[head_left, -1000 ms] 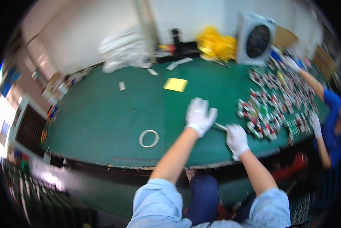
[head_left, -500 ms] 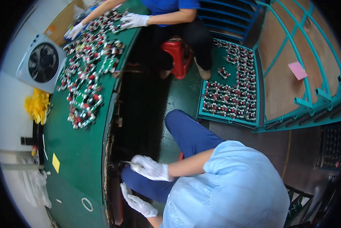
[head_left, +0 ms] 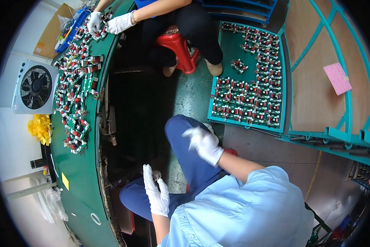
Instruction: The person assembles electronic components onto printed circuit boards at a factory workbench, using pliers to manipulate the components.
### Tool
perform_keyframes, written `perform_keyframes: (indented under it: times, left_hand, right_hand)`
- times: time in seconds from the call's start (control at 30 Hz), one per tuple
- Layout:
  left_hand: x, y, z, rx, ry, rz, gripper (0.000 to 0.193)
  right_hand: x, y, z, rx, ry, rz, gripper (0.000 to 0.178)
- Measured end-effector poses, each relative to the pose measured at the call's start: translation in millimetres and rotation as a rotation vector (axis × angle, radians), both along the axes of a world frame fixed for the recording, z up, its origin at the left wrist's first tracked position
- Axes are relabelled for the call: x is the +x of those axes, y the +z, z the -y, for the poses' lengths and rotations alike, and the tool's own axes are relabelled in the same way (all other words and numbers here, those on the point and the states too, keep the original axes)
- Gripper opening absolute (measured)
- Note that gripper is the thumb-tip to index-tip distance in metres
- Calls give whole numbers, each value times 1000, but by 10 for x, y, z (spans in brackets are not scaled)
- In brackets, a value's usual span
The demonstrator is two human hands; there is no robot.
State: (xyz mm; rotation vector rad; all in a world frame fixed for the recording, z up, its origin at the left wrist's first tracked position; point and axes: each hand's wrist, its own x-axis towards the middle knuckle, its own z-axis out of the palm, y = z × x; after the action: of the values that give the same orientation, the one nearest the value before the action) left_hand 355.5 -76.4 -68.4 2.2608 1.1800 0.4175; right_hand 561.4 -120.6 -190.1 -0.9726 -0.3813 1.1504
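Observation:
My left hand (head_left: 156, 193), in a white glove, is raised over my bent left leg. Its fingers stretch out with the thumb apart, so it is open; a small greyish shape shows between thumb and fingers, and I cannot tell whether it is touched. My right hand (head_left: 205, 146), also gloved in white, hovers above my right thigh (head_left: 183, 131). Motion smears its fingers, and I cannot make out anything in them. Off to the left on the green table (head_left: 80, 181) lies a heap of circuit boards (head_left: 76, 88) with red, black and white parts.
A teal-framed tray (head_left: 247, 123) holds rows of boards at the right, beside a teal rack (head_left: 345, 103). Ahead, a co-worker's gloved hand (head_left: 121, 23) is at the heap, near a red stool (head_left: 174, 45). A fan (head_left: 36, 84) and a white ring (head_left: 95, 218) are at left.
My right hand, which held a thin pointed thing over my left knee, has swung right and away from the table. My left hand has lifted. The co-worker's hands have come closer together.

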Motion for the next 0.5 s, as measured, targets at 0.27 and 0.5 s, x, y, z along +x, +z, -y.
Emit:
perform_keyframes:
  times: [0.27,0.5]
  left_hand:
    - [-93,-58,114,-82,144,-196,43]
    - [-192,-111,202,-149,140,-347,43]
  right_hand:
    - [1293,-1953,738,-1352,-17,727,27]
    - [1258,-2064,221,-1352,148,890,60]
